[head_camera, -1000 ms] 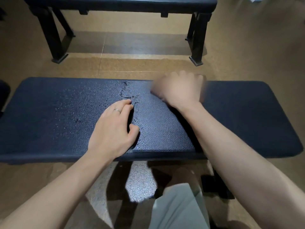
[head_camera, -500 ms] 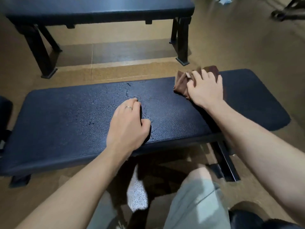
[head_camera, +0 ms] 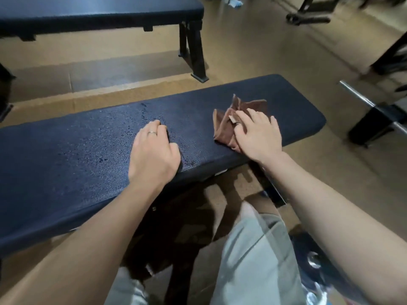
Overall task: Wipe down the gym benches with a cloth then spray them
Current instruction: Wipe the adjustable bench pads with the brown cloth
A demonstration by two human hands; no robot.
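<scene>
Pressing down with straight, spread fingers [head_camera: 253,115], the right hand [head_camera: 257,137] lies flat on a crumpled brown cloth [head_camera: 226,124], pinning it to the padded top of the near table [head_camera: 66,164]; nothing is curled round the fabric, the palm and fingers simply cover its right part while folds stick out above and to the left of the hand. That cloth sits right of centre in the frame, toward the table's right end and close to its near edge. Just left of it, apart from the cloth, the left hand [head_camera: 154,155] rests palm-down on the dark blue vinyl with its fingers bent loosely at the knuckles, holding nothing, the tips touching the surface; a ring [head_camera: 152,133] shows on one finger. Around and to the left of this hand the vinyl glistens with small droplets and a wet streak. Both bare forearms run from the bottom corners of the frame up to the hands. Below the table, at lower centre, a knee in light grey fabric [head_camera: 253,249] is visible above the brown floor [head_camera: 286,51]. Across the upper left stands a second bench [head_camera: 99,12] with black metal legs, well apart from the near one. At the right edge a metal bar [head_camera: 361,95] and dark equipment are partly in view.
</scene>
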